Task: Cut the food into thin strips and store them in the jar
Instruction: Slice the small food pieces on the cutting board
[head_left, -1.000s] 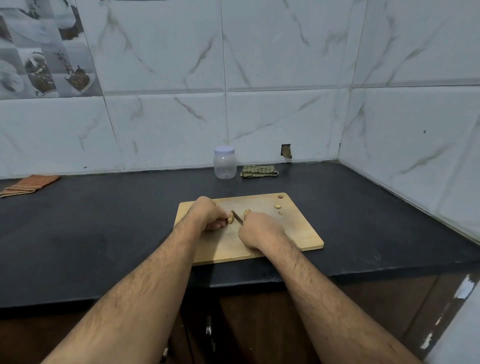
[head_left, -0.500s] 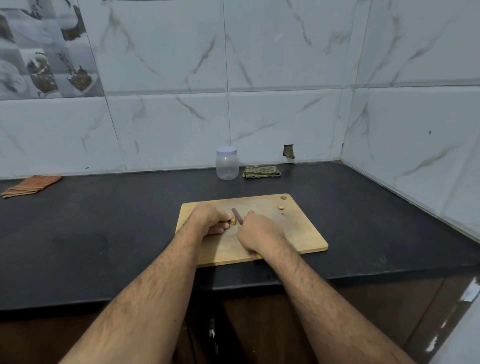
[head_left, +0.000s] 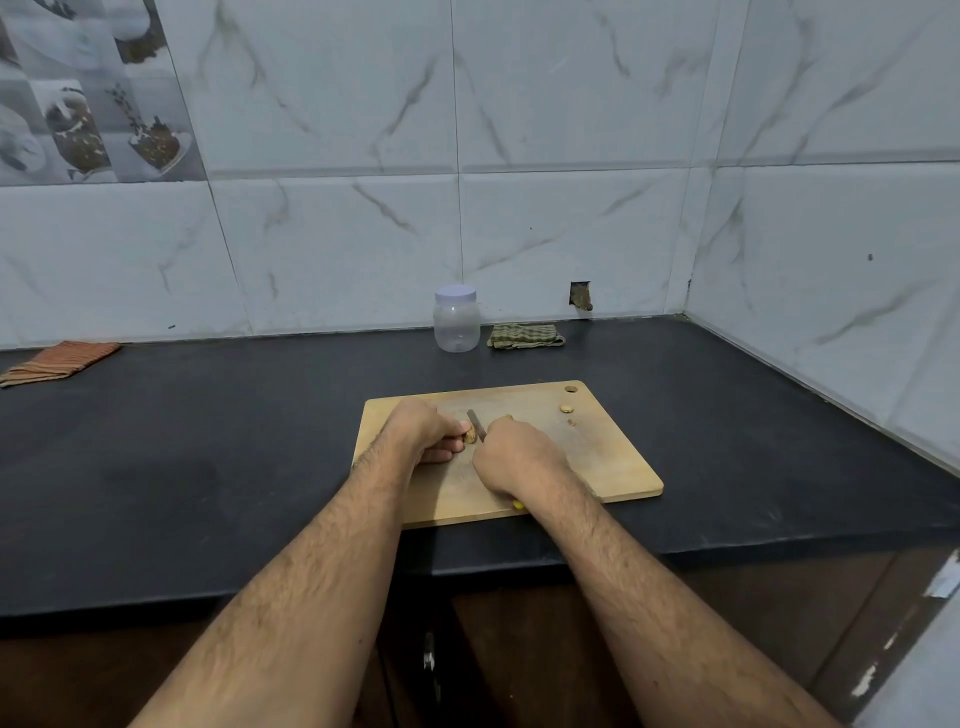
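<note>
A cutting board (head_left: 597, 467) is laid on the bench (head_left: 208, 467) near its front edge. A jar (head_left: 456, 319) is set behind the board against the wall, with a folded cloth (head_left: 524, 336) just to its right. Another cloth (head_left: 57, 361) is placed far left.

Black counter (head_left: 208, 467), tan board (head_left: 597, 457), green-checked cloth (head_left: 524, 335), orange-striped cloth (head_left: 57, 361).
</note>
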